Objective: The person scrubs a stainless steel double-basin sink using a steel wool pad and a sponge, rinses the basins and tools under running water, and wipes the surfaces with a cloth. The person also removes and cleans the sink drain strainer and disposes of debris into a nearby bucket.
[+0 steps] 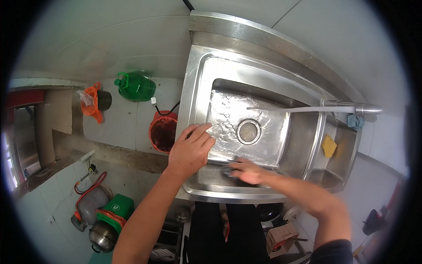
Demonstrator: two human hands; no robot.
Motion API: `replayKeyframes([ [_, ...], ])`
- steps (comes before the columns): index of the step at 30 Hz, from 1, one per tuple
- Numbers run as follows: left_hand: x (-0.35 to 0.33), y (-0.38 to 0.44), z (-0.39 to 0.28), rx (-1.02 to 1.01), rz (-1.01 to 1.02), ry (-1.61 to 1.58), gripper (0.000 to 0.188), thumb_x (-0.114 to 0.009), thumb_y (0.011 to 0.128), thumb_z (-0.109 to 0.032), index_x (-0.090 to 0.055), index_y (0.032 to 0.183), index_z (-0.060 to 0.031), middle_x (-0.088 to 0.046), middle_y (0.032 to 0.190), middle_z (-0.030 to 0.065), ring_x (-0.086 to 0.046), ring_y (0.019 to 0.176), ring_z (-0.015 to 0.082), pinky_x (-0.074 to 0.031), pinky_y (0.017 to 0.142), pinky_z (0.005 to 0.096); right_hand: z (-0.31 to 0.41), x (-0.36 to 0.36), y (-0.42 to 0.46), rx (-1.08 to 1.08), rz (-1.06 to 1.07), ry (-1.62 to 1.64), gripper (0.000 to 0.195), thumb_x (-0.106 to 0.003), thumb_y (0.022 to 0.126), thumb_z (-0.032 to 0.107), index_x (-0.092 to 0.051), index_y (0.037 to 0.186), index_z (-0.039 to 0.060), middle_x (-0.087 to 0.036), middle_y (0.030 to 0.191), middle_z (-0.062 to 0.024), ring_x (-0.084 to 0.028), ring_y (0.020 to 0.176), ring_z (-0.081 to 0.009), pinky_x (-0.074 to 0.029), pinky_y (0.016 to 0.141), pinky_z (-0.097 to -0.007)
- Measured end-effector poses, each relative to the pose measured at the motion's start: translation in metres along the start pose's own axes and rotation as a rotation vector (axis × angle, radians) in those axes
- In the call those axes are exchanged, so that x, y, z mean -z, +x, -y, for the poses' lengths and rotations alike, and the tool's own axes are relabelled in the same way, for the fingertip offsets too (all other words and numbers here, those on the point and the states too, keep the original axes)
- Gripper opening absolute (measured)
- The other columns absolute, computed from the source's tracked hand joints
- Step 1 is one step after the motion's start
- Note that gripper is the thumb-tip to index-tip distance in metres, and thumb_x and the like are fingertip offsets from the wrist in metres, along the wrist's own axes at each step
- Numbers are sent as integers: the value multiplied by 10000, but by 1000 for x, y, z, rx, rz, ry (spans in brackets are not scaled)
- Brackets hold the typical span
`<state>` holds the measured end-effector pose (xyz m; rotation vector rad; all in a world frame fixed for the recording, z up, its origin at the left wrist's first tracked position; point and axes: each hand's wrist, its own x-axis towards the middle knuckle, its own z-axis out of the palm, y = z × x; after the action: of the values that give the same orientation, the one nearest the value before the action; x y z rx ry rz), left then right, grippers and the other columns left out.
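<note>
A stainless steel sink (194, 99) stands before me, its main basin wet with a thin layer of moving water. My left hand (194, 143) bears on the left rim, fingers bent over its inner edge. Down at the near wall of the basin, my right hand (249, 171) is blurred by motion. Under its fingers is a dark grey scrubber (228, 171), probably steel wool, pressed to that wall. Water pours from the long faucet (339, 109) on the right in a stream (280, 109). A round drain strainer (249, 132) sits in the basin floor.
A yellow sponge (329, 146) lies in the small right compartment, a blue cloth (355, 121) by the faucet base. Left of the sink are a red bucket (154, 132), a green plastic jug (136, 86) and an orange-lined bin (105, 100). A gas cylinder (94, 201) stands lower left.
</note>
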<state>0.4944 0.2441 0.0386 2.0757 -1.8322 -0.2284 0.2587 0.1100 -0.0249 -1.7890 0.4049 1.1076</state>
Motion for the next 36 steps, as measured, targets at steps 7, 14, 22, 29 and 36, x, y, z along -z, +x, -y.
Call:
replayKeyframes([
  [7,1,4,0,-9,-35,-28,165,-675,790,-33,-693,946,-83,-674,997,36,-586,1283,200,-455,1096,421,22,0,-28,149,-60,68,526,-469,1048,385,-576,1437,47,-635,1380,-221,-378,1484,-420,-314,1234,-472],
  [14,-1,12,-11,-23,-33,-44,156,-676,789,-35,-682,937,-81,-672,1002,38,-591,1280,208,-457,1099,418,59,-12,-2,288,-201,64,465,-495,1015,365,-650,1330,59,-686,1263,-198,-556,1281,-390,-451,1104,-477],
  [22,-1,6,-5,7,-43,18,98,-654,792,-52,-664,879,-97,-700,1065,34,-574,1298,184,-424,1127,402,-21,13,-68,-176,21,15,442,-468,1028,364,-667,1358,149,-667,1359,-125,-514,1383,-380,-353,1217,-482],
  [29,-6,12,-7,6,-32,47,89,-646,787,-59,-652,865,-102,-696,1070,25,-568,1312,179,-419,1123,394,86,-2,-35,126,-81,147,532,-456,1037,482,-597,1459,191,-454,1572,-209,-305,1537,-356,-298,1243,-486],
  [36,2,10,-3,13,9,11,81,-650,814,-50,-665,883,-90,-693,1059,34,-581,1304,196,-437,1110,414,-62,11,-134,-431,6,-127,522,-463,1025,465,-580,1479,236,-371,1642,-162,-291,1543,-372,-224,1261,-540],
])
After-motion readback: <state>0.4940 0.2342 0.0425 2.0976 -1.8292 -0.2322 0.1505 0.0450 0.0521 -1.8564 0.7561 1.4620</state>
